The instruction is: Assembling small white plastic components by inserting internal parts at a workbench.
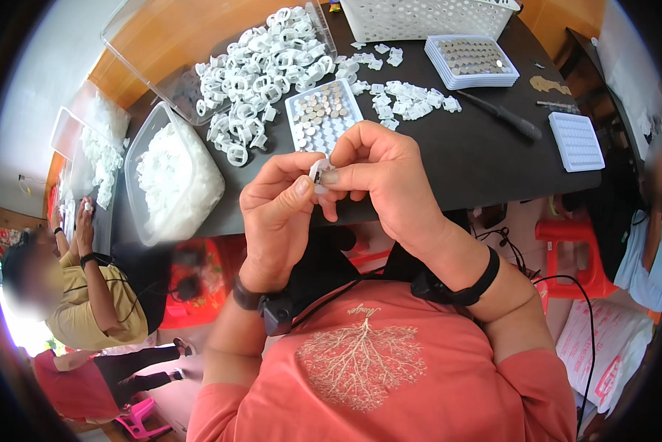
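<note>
Just in front of my chest, at the table's near edge, both hands meet on a small white plastic part with a dark spot in it. My left hand pinches it between thumb and fingers. From the other side, the thumb and fingers of my right hand close on the same part; my fingers hide much of it. Right beyond my hands lies a white tray of round silver discs that look like button cells. A heap of white ring-shaped plastic parts spreads to its left.
Small white pieces lie right of the tray. Farther right are stacked trays, a black-handled screwdriver and a pale tray. A white basket stands behind. At left are a clear tub and a co-worker.
</note>
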The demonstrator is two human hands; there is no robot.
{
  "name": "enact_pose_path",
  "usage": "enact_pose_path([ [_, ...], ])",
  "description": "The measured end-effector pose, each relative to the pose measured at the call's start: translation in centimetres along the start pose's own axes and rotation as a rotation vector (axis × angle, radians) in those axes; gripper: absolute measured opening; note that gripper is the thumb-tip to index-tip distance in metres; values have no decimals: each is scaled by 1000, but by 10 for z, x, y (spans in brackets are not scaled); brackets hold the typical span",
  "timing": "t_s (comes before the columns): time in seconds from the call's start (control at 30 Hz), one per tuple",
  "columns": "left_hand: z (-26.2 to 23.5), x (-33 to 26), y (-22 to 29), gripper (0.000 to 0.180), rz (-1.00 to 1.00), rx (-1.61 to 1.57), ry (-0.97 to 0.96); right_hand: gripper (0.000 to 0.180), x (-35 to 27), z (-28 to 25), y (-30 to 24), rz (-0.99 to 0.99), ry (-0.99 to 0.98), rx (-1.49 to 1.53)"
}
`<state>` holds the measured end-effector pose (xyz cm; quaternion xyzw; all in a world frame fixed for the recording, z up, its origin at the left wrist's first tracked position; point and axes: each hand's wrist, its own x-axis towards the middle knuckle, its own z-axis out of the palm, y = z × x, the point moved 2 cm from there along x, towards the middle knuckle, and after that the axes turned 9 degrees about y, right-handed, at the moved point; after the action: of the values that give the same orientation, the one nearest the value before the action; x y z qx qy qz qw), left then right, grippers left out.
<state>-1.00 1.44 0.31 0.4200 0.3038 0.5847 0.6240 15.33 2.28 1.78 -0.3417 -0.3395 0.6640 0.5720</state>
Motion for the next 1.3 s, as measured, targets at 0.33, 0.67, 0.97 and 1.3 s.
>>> enact_pose_path([
  [0.33,-18,-1,-4,29,-134,-192,67,10,8,8,15,10,4,-99],
  [0.67,-24,-7,0,30,-56,-110,152,16,15,19,34,-205,4,-322],
  [0.97,-56,-1,10,34,-37,-226,242,11,48,9,-9,-739,76,-1113],
  [1.3,-55,-2,5,32,-72,-266,240,15,56,27,14,-944,-219,-1640],
])
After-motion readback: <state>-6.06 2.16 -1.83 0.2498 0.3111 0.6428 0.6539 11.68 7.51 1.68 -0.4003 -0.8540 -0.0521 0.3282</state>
